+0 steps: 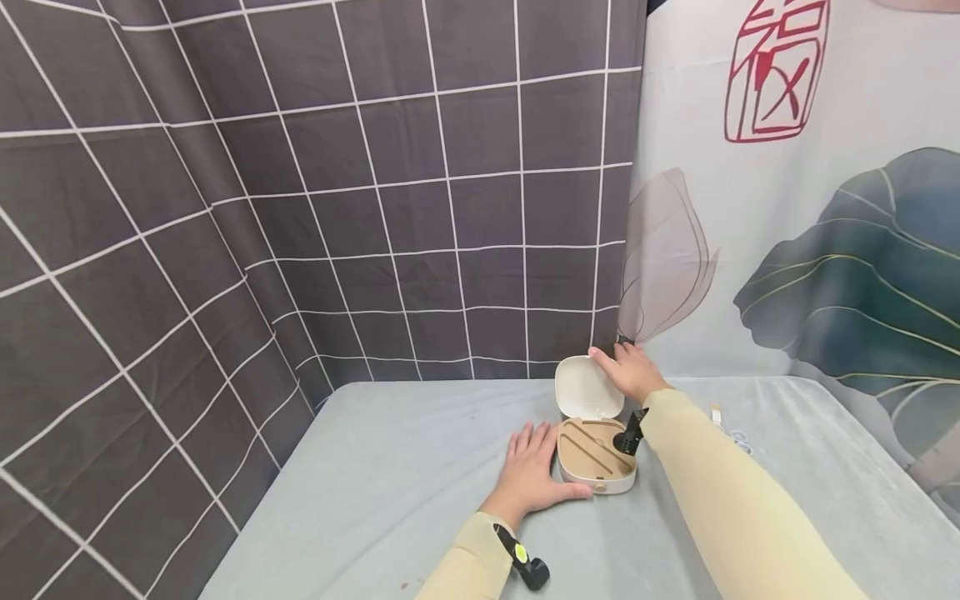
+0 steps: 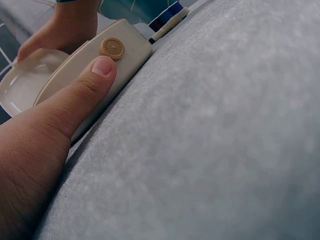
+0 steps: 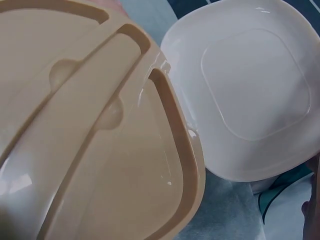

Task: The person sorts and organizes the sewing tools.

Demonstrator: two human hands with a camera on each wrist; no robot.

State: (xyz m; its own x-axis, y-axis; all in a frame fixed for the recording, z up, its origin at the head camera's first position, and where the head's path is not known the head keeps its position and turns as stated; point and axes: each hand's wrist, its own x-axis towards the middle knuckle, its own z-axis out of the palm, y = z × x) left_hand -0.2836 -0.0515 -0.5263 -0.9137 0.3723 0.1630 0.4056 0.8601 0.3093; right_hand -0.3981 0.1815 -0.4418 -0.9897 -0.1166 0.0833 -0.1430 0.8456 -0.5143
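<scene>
A cream box with a tan divided tray (image 1: 581, 450) stands on the table, its white lid (image 1: 581, 390) tilted back on the far side. My left hand (image 1: 528, 475) is at the box's left front corner, fingers extended along the side. In the left wrist view its thumb touches the front wall just below a round tan button (image 2: 112, 48). My right hand (image 1: 633, 371) is beside the lid's upper right, its thumb on the rim and the other fingers extended beyond it. The right wrist view shows the tray's grooves (image 3: 135, 145) and the lid's inside (image 3: 255, 85).
A white cable (image 1: 738, 439) with a light plug (image 1: 716, 412) lies right of the box, partly behind the right sleeve. The grey cloth-covered table (image 1: 375, 467) meets a dark grid curtain (image 1: 390, 208) and a white printed curtain (image 1: 690, 83) behind it.
</scene>
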